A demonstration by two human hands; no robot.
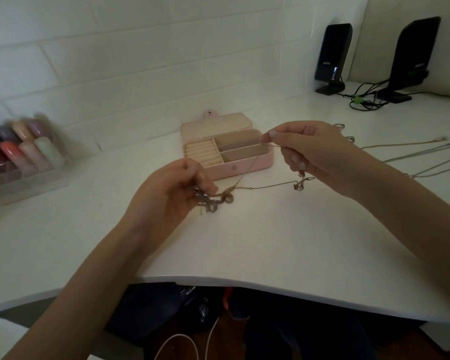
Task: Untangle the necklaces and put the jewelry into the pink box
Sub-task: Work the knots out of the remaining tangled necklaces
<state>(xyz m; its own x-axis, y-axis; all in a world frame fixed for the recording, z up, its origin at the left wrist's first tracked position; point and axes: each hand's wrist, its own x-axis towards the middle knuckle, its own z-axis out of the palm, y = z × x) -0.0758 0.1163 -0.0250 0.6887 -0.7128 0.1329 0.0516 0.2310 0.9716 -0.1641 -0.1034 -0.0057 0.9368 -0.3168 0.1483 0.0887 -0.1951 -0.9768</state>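
Note:
The pink box [255, 165] stands open on the white desk, its lid leaning back and its beige compartments holding nothing I can see. In front of it my left hand [172, 193] grips a tangled clump of chains [213, 200]. My right hand [309, 149] is raised to the box's right and pinches a thin gold chain [265, 187] between thumb and forefinger. That chain runs down across the box's front to the clump. Another strand with a small pendant [300, 183] hangs below my right hand. Rings [339, 126] lie behind my right hand.
Several straightened chains [413, 152] lie on the desk at the right. A clear tray of coloured bottles [18, 152] stands at the left. Two black speakers [333, 55] with cables stand at the back right. The desk's front edge [244, 284] curves below my arms.

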